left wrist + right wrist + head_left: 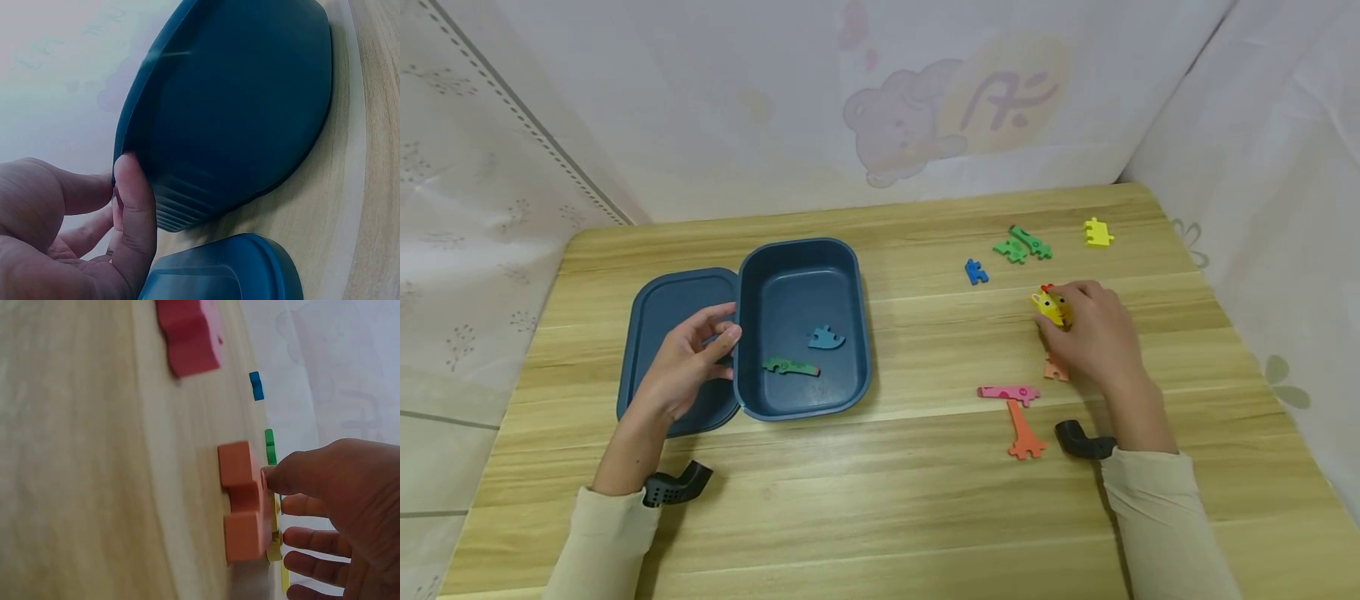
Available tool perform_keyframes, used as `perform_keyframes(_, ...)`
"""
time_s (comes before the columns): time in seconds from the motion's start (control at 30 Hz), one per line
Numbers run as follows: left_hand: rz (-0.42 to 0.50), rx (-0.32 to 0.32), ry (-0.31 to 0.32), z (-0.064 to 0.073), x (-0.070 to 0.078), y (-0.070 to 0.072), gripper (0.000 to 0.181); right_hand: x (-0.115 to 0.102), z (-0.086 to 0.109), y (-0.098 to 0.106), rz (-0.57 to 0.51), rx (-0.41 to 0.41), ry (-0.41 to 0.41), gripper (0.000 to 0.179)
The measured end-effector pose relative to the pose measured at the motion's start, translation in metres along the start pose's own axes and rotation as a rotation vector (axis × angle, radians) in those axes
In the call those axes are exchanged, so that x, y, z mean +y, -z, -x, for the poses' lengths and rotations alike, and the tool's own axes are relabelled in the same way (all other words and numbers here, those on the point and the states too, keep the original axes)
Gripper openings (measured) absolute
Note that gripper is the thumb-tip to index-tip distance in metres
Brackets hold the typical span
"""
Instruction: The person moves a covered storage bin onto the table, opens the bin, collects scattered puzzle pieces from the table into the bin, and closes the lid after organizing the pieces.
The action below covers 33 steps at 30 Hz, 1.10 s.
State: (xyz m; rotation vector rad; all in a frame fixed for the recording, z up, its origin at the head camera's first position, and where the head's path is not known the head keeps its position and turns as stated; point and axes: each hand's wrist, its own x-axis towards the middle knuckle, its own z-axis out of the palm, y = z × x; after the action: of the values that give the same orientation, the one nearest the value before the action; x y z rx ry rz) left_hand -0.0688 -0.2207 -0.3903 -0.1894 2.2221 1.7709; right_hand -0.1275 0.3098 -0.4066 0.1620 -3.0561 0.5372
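My left hand (688, 358) pinches the left rim of a dark blue plastic box (801, 411), also large in the left wrist view. Inside the box lie a green puzzle piece (792, 367) and a blue-grey puzzle piece (826, 337). My right hand (1093, 337) has its thumb and fingertips around a yellow puzzle piece (1045, 308) with an animal face and red tips. The palm side of that piece is covered by the hand. Just below it, an orange puzzle piece (240, 537) shows close to my right thumb.
The blue lid (651, 350) lies left of the box, partly behind its edge. Pink (1009, 393) and orange (1024, 433) pieces lie toward the front right. Farther back are a blue piece (976, 272), green pieces (1030, 242) and a yellow piece (1097, 233). Curtains (737, 108) border the table.
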Motion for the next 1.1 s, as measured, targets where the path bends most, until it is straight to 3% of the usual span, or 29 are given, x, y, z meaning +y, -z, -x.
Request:
perform_keyframes(0.37, -0.005, 0.001, 0.0, -0.0002, -0.0005, -0.001, 0.063, 0.007, -0.003, -0.0002, -0.034, -0.039, -0.049, 0.056)
perform_keyframes(0.8, 0.004, 0.005, -0.003, 0.0007, -0.0013, -0.0002, 0.065, 0.005, -0.0088, -0.0026, -0.052, -0.063, -0.051, 0.054)
perform_keyframes(1.1, 0.014, 0.003, 0.003, 0.0001, -0.0013, -0.0005, 0.066, 0.0055, -0.0072, -0.0012, -0.08, -0.037, -0.059, 0.055)
